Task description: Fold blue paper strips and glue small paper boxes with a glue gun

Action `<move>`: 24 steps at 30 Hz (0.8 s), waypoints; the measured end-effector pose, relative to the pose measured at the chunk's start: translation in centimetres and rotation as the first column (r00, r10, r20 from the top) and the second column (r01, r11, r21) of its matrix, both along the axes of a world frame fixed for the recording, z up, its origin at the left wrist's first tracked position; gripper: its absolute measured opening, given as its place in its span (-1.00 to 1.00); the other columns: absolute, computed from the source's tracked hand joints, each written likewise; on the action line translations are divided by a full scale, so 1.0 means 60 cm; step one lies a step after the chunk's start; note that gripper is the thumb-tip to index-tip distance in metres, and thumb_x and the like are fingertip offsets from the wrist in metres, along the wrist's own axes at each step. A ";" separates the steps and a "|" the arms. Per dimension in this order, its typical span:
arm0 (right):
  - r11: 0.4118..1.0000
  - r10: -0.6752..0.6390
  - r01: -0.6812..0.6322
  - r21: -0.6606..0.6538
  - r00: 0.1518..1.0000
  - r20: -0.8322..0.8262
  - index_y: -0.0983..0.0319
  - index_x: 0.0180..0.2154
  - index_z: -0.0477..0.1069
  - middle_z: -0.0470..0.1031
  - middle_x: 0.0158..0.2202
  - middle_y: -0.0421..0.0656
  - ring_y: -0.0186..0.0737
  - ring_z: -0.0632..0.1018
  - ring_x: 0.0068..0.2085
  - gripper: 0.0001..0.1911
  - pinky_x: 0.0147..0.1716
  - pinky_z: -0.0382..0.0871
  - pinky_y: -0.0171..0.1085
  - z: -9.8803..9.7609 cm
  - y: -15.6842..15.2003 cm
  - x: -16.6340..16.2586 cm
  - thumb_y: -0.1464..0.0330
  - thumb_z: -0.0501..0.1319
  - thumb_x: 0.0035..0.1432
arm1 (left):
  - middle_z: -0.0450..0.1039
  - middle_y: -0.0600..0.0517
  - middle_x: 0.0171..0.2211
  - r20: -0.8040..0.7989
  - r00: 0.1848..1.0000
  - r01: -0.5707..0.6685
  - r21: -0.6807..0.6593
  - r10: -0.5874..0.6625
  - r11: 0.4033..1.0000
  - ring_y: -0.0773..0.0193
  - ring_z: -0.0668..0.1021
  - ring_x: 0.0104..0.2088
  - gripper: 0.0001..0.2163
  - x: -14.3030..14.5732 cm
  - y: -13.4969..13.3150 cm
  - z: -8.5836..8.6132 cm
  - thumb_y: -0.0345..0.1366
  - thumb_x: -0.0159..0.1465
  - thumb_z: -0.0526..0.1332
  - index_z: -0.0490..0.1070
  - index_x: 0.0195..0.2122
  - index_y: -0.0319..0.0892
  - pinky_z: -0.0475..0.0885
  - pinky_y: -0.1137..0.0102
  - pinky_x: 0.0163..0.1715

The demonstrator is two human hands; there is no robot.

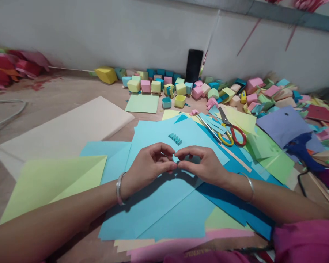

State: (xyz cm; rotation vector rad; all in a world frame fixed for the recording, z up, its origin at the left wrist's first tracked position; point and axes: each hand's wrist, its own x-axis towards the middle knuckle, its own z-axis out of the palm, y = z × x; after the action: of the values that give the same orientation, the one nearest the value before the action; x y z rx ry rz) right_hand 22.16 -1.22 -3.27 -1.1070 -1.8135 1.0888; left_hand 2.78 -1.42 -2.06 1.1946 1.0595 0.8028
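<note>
Between the fingertips of both hands sits a small light-blue folded paper piece (176,159), partly covered by the fingers. My left hand (155,160) pinches it from the left, thumb below and index finger above. From the right, my right hand (201,162) closes thumb and index finger on the same piece. Just beyond the fingers lies a teal strip of paper folded in zigzag pleats (175,139). It rests on light-blue paper sheets (156,212), which spread under both hands.
Scissors (233,128) with red and yellow handles and metal tweezers (208,126) lie right of the sheets. Small paper boxes (156,87) line the wall, near a leaning phone (194,65). A blue glue gun (301,148) is at right. Cream paper (71,124) lies left.
</note>
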 end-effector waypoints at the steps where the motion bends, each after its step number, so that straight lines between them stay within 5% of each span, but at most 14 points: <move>1: 0.999 0.010 -0.012 0.051 0.999 0.042 0.18 -0.25 0.55 0.61 -0.28 -0.16 -0.26 0.56 -0.27 -0.84 -0.27 0.41 -0.26 0.000 0.000 0.001 0.36 0.35 0.06 | 0.50 0.10 -0.49 -0.061 0.998 0.014 0.071 -0.009 0.997 0.35 0.54 -0.51 -0.77 -0.001 0.000 -0.001 -0.38 0.03 0.39 0.42 -0.29 -0.22 0.46 0.44 -0.46; 7: 0.976 0.079 -0.118 0.180 0.974 0.213 0.21 -0.22 0.49 0.57 -0.33 -0.17 -0.31 0.51 -0.36 -0.86 -0.33 0.39 -0.30 -0.005 -0.004 0.003 0.44 0.26 0.12 | 0.54 0.08 -0.45 -0.442 0.896 0.160 0.395 0.035 0.904 0.35 0.52 -0.47 -0.91 -0.005 0.002 -0.011 -0.38 0.07 0.36 0.49 -0.39 -0.18 0.41 0.46 -0.41; 15: 0.914 0.069 -0.201 0.353 0.934 0.351 0.23 -0.21 0.45 0.58 -0.27 -0.10 -0.19 0.52 -0.25 -0.83 -0.23 0.35 -0.23 -0.021 0.000 0.003 0.51 0.17 0.14 | 0.51 0.09 -0.48 -0.529 0.849 0.232 0.407 0.020 0.883 0.33 0.50 -0.46 -0.90 -0.002 0.002 -0.016 -0.40 0.08 0.35 0.46 -0.38 -0.18 0.35 0.46 -0.42; 24: 0.933 0.048 -0.187 0.307 0.912 0.408 0.25 -0.26 0.41 0.52 -0.34 -0.12 -0.21 0.46 -0.31 -0.89 -0.30 0.30 -0.27 -0.022 -0.001 0.003 0.49 0.25 0.12 | 0.46 0.13 -0.49 -0.558 0.828 0.244 0.448 0.055 0.860 0.36 0.45 -0.48 -0.88 -0.003 0.001 -0.019 -0.42 0.07 0.34 0.41 -0.39 -0.18 0.29 0.45 -0.43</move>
State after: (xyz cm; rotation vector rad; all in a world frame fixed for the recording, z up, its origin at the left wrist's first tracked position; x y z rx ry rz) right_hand 22.34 -1.28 -4.60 -1.0658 -2.3098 0.6012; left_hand 2.57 -1.38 -3.19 2.0096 1.2795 0.6803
